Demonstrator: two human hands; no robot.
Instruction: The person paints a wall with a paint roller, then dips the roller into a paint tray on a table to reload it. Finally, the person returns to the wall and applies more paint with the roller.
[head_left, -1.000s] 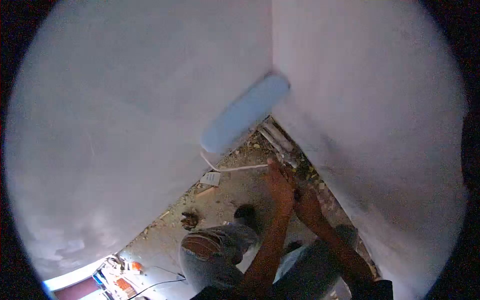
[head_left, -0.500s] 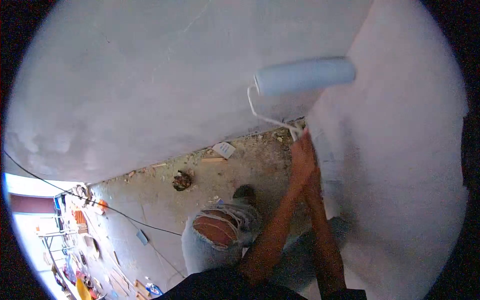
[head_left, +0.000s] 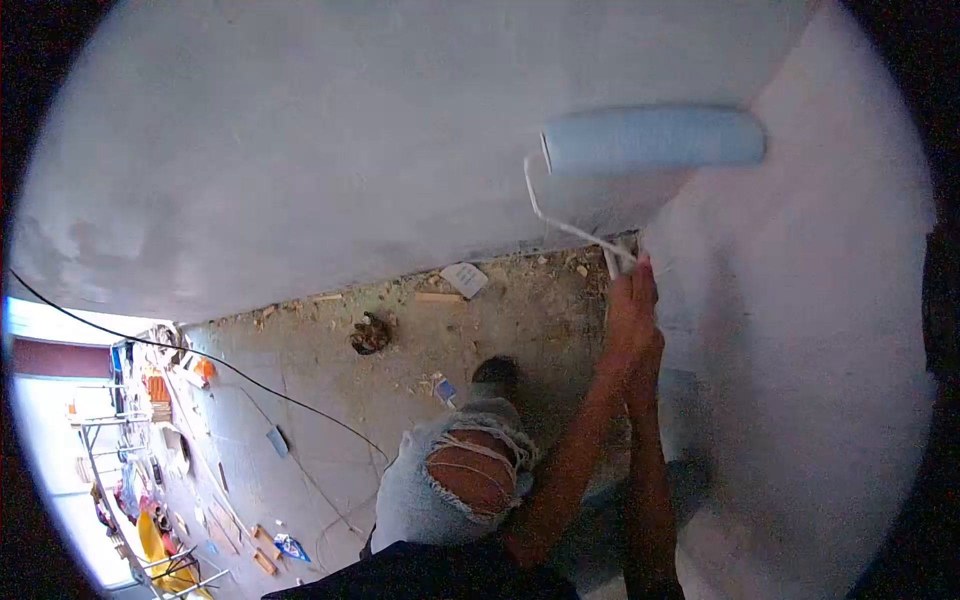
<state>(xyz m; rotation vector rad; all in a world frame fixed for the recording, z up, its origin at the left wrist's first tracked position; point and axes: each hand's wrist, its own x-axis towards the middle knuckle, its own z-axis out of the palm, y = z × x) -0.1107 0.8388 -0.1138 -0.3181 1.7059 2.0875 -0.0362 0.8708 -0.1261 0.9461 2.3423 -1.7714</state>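
A paint roller [head_left: 655, 138] with a pale blue sleeve lies against the grey wall [head_left: 350, 130], close to the corner with the whitish wall on the right. Its white wire frame bends down to a handle that both hands hold. Nearest the frame, my left hand [head_left: 630, 310] is closed around the handle. Just below and partly behind it, my right hand [head_left: 646, 368] also wraps the handle; its fingers are mostly hidden.
My bent knee in torn jeans [head_left: 450, 480] is below. Debris, a white paper [head_left: 464, 279] and a dark clump [head_left: 370, 334] lie along the wall's foot. A black cable [head_left: 240, 371] crosses the left side. Metal scaffolding [head_left: 95, 460] and scattered items stand far left.
The roller and both hands have shifted to the right in view, with the roller's sleeve now more level. My knee appears farther right and lower. Both hands keep their grip.
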